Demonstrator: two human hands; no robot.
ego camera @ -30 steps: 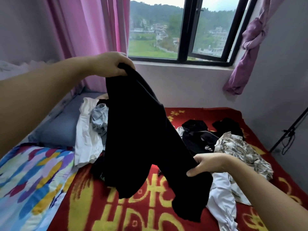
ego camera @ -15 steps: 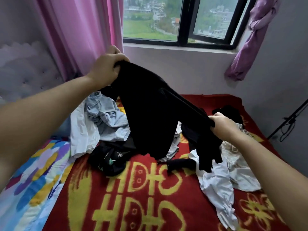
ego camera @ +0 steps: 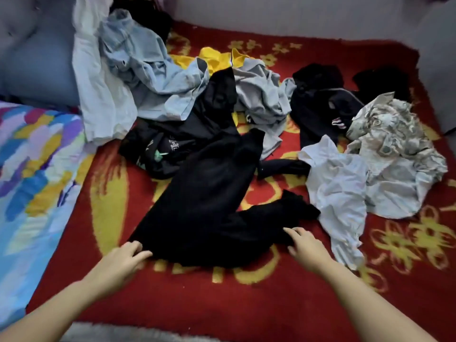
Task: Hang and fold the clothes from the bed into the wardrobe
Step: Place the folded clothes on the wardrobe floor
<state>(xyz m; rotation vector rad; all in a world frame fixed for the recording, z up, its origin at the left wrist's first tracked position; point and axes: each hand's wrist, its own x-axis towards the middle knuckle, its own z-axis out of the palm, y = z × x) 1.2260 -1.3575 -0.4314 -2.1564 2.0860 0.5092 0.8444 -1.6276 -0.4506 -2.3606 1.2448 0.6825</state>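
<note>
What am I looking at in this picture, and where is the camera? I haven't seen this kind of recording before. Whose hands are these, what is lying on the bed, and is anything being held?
There is no machine here: a person wears a wide-angle camera on the head, so the single view looks forward and down over their own arms. The left hand and the right hand reach out over a bed covered by a red blanket with yellow patterns. Between them a black garment lies spread on the blanket; both hands touch its near edge with fairly relaxed fingers, and neither lifts it. Behind it lies a loose pile: a light blue shirt, a grey top, something yellow, other dark clothes, a white piece and a patterned pale one. A colourful quilt lies at the left.
</note>
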